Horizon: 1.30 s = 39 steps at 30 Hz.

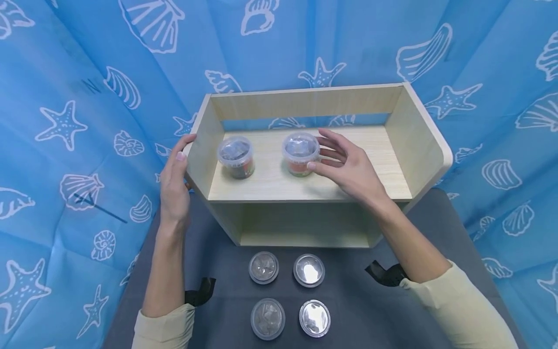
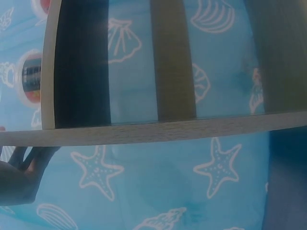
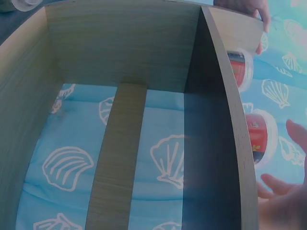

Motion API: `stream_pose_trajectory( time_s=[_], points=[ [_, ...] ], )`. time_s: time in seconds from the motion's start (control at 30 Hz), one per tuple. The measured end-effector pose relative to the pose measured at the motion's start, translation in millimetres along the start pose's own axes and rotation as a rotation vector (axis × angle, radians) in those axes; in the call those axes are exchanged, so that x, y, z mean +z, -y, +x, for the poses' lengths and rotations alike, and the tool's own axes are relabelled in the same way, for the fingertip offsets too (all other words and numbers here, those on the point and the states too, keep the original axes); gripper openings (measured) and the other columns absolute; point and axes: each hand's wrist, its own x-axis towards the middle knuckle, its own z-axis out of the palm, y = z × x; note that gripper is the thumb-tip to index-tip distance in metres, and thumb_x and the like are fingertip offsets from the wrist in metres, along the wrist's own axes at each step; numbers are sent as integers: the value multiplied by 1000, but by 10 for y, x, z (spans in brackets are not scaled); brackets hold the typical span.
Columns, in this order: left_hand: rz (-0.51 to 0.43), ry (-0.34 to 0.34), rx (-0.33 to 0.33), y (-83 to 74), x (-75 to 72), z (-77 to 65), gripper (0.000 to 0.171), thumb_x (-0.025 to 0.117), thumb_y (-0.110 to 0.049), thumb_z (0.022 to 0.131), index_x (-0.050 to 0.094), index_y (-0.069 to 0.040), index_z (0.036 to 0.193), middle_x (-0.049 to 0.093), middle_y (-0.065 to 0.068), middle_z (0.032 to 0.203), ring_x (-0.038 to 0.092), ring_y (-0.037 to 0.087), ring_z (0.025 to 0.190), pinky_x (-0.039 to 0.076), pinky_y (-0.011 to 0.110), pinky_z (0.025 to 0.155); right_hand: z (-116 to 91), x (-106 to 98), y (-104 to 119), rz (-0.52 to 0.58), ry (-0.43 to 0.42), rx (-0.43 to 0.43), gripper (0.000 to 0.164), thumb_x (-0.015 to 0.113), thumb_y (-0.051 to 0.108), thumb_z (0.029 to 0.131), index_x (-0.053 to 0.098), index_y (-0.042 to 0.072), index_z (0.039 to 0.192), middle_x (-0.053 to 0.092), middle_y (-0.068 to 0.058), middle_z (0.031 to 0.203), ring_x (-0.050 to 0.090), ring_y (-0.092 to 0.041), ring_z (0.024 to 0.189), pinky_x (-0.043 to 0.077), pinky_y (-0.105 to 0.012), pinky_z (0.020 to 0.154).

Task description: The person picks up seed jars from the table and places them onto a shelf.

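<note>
You are working at a table point(image 1: 348, 300) covered in dark grey, with a blue curtain point(image 1: 479, 121) of white shells and starfish hanging in folds behind and at both sides. A pale wooden shelf point(image 1: 418, 135) stands on the table, the curtain showing through its open back. On its upper board sit two clear-lidded tubs, the left tub point(image 1: 237, 160) and the middle tub point(image 1: 301, 152), a little apart. Your right hand point(image 1: 350, 167) is at the middle tub's right side, fingers spread apart; you cannot tell whether they touch it. Your left hand point(image 1: 174, 189) rests against the outside of the shelf's left panel, fingers fairly straight and slightly apart. Four more tubs point(image 1: 263, 268) stand in two rows before the shelf. The middle tub's red and dark label point(image 3: 256, 136) carries print too small to read; faint dark marks on the curtain resemble letters.
</note>
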Motion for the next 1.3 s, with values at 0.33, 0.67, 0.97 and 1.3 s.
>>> stream_pose_trajectory(
  time_s=[0.33, 0.67, 0.97, 1.3],
  points=[
    [1, 2, 17, -5, 5, -1, 42, 36, -33, 105, 56, -23, 141, 53, 6, 128, 49, 28, 97, 38, 39, 65, -223, -87, -43, 66, -17, 0, 71, 75, 11, 89, 40, 9, 151, 49, -9, 148, 52, -26, 131, 46, -27, 99],
    [-11, 6, 20, -4, 11, -1, 43, 35, -33, 105, 55, -21, 142, 52, 7, 131, 48, 30, 103, 39, 40, 69, -529, -116, -2, 95, 2, -71, 68, 73, 3, 89, 43, 7, 149, 50, -14, 146, 53, -27, 130, 47, -29, 98],
    [-22, 4, 23, -4, 7, -3, 43, 35, -32, 105, 56, -21, 141, 52, 8, 131, 48, 30, 103, 38, 41, 70, -830, -108, -17, 164, 65, -137, 68, 71, -10, 85, 43, 1, 147, 50, -16, 144, 54, -27, 128, 48, -33, 97],
    [-46, 7, 4, -3, 12, -6, 42, 36, -34, 105, 56, -24, 141, 51, 7, 132, 47, 32, 105, 38, 45, 73, -1067, -119, -177, 180, 159, -201, 72, 69, -18, 82, 41, -4, 146, 49, -24, 142, 55, -30, 126, 48, -38, 98]
  ],
)
